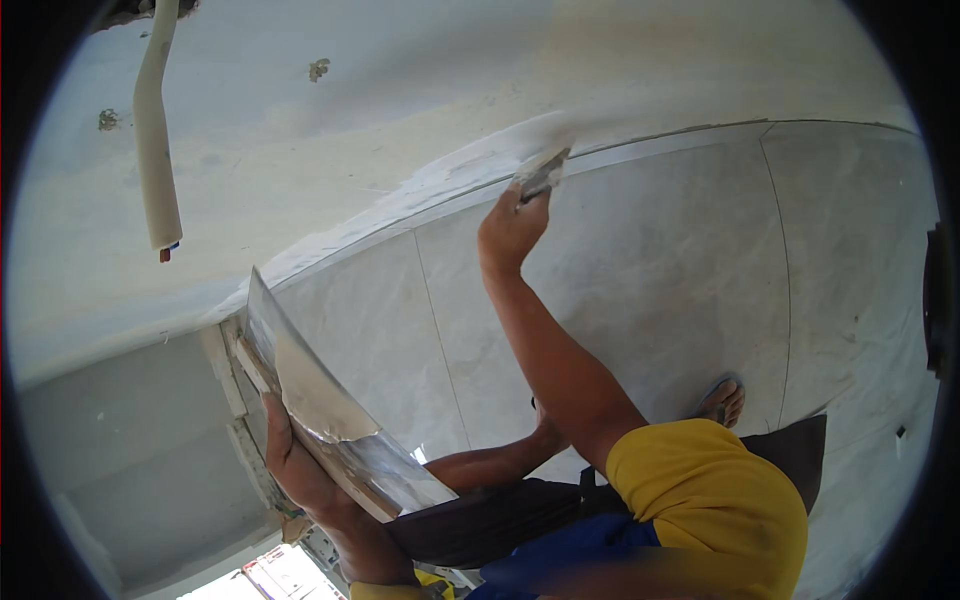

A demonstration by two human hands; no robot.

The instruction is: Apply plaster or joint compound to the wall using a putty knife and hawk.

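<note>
Right hand (513,235) gripping scraper (543,178), left hand (300,468) holding board (378,465), paste (315,388) atop

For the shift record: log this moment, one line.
left hand: holding wide blade, pale paste on it; right hand: holding scraper at wall edge

Pale pitted wall (420,80) | grey floor tiles (670,260), thin joints | bright opening (285,578) lower left

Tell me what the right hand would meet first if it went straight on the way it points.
Most likely the white plastered wall, just above the grey floor tiles. The flat metal blade in the right hand leads; whether it touches the wall is hard to tell.
</note>
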